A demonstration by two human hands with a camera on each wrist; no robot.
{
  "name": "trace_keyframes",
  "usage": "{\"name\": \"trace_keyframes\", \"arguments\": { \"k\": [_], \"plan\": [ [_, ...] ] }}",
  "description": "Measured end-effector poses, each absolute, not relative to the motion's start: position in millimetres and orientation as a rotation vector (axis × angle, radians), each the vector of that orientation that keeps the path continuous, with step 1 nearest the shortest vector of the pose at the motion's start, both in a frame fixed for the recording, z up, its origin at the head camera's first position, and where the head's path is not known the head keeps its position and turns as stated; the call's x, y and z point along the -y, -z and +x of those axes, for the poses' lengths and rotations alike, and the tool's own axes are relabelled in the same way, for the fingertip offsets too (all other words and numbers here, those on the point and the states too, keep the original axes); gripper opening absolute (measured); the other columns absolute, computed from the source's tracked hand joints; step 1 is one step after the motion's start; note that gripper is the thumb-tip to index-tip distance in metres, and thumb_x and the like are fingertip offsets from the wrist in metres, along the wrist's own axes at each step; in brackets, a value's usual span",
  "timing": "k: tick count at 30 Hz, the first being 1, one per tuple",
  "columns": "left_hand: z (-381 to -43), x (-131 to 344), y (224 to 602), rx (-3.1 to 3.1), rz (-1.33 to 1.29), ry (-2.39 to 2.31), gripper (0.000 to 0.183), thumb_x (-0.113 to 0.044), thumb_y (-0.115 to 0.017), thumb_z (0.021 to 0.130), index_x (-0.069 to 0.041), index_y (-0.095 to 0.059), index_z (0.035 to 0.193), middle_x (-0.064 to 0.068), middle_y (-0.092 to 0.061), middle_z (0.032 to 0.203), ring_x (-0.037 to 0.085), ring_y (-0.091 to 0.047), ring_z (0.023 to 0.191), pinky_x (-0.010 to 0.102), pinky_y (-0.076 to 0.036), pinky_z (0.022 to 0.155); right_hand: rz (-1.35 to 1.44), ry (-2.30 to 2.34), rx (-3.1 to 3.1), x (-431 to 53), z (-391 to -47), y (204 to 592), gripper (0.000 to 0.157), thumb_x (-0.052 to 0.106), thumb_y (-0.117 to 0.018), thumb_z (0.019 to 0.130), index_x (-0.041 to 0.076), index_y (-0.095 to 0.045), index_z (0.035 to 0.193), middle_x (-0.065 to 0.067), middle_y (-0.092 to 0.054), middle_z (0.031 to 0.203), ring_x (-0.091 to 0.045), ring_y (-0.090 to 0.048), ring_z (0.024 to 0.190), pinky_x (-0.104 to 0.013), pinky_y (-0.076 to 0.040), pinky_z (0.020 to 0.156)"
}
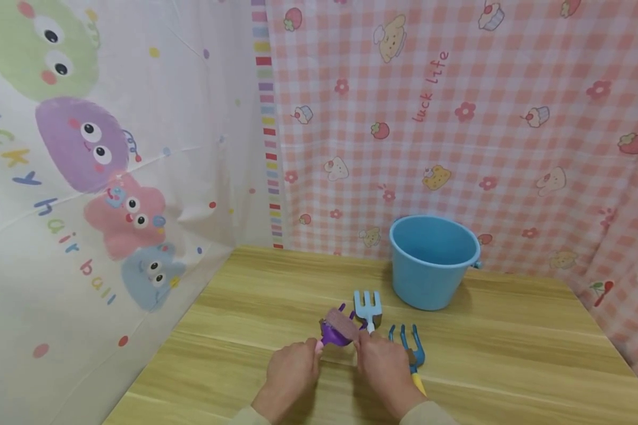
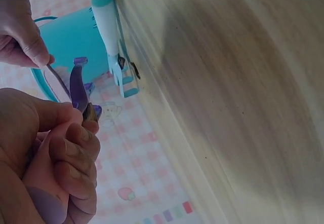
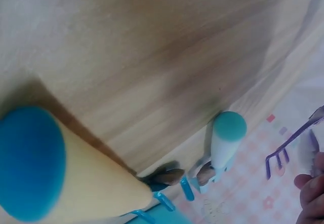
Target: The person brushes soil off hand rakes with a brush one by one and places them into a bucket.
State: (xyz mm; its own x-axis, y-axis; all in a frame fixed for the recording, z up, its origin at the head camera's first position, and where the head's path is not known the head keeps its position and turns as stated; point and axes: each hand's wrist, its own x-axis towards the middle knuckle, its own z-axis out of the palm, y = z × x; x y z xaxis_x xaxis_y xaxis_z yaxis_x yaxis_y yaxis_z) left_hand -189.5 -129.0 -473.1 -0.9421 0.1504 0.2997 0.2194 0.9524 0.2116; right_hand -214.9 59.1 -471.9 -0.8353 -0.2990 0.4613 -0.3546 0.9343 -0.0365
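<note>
My left hand (image 1: 292, 375) grips the pink handle of a small purple hand rake (image 1: 334, 337), its tines pointing away from me. Between thumb and fingers, my right hand (image 1: 385, 366) pinches a flat mauve pad (image 1: 342, 323), which lies against the rake's head. A brown patch (image 2: 90, 113) shows on the rake in the left wrist view. Just beyond the right hand lies a light blue hand fork (image 1: 368, 304) with a white handle. Beside that hand, to the right, is a dark blue hand rake (image 1: 417, 354) with a yellow handle. Both carry brown patches.
A light blue bucket (image 1: 430, 286) stands upright toward the back right of the wooden table (image 1: 521, 354). Behind it hangs a pink checked curtain (image 1: 340, 136). A white printed sheet (image 1: 191, 118) borders the table on the left.
</note>
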Motion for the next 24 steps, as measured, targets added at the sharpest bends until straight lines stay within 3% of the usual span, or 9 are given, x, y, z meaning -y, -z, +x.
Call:
{"name": "trace_keyframes", "arguments": {
  "k": [4,7,12,18,24],
  "plan": [
    [-189.8,130.7,473.9,2.832,-0.273,0.375,0.020,-0.026,-0.060,0.098,-0.010,-0.062,0.085,0.002,-0.055,0.062,0.022,-0.057,0.054,0.037,-0.048,0.050,0.386,-0.294,2.675,-65.4,-217.7,471.7,0.019,0.025,-0.067,0.094,0.009,-0.063,0.086,-0.002,-0.057,0.066,-0.021,-0.057,0.053,-0.038,-0.041,0.041],
    [-192.0,132.4,472.9,2.841,-0.256,0.431,0.021,-0.026,-0.058,0.099,-0.009,-0.063,0.088,0.002,-0.056,0.063,0.022,-0.057,0.056,0.038,-0.049,0.053,0.333,-0.521,2.674,-67.3,-218.7,471.0,0.022,0.026,-0.065,0.096,0.014,-0.059,0.077,0.001,-0.055,0.065,-0.018,-0.052,0.052,-0.037,-0.038,0.042],
    [-194.2,133.9,467.3,2.851,-0.238,0.519,0.020,-0.026,-0.057,0.100,-0.011,-0.063,0.088,-0.003,-0.051,0.060,0.017,-0.052,0.053,0.035,-0.046,0.052,0.402,-0.777,2.712,-60.6,-216.8,470.2,0.025,0.026,-0.061,0.099,0.018,-0.060,0.075,0.006,-0.048,0.060,-0.013,-0.046,0.052,-0.032,-0.035,0.044],
    [-191.4,132.4,465.0,2.839,-0.261,0.462,0.018,-0.025,-0.060,0.098,-0.012,-0.063,0.085,-0.003,-0.052,0.061,0.016,-0.053,0.053,0.034,-0.045,0.049,0.429,-0.523,2.707,-56.4,-214.3,470.6,0.014,0.027,-0.066,0.095,0.016,-0.067,0.087,0.000,-0.062,0.068,-0.023,-0.060,0.056,-0.039,-0.043,0.045],
    [-188.4,133.1,469.9,2.803,-0.266,0.397,0.018,-0.025,-0.062,0.096,-0.011,-0.062,0.084,-0.001,-0.054,0.062,0.017,-0.053,0.052,0.034,-0.045,0.047,0.458,-0.304,2.650,-54.0,-215.4,474.0,0.016,0.028,-0.070,0.092,0.013,-0.065,0.086,-0.001,-0.054,0.065,-0.021,-0.054,0.049,-0.038,-0.042,0.041]
  ]
}}
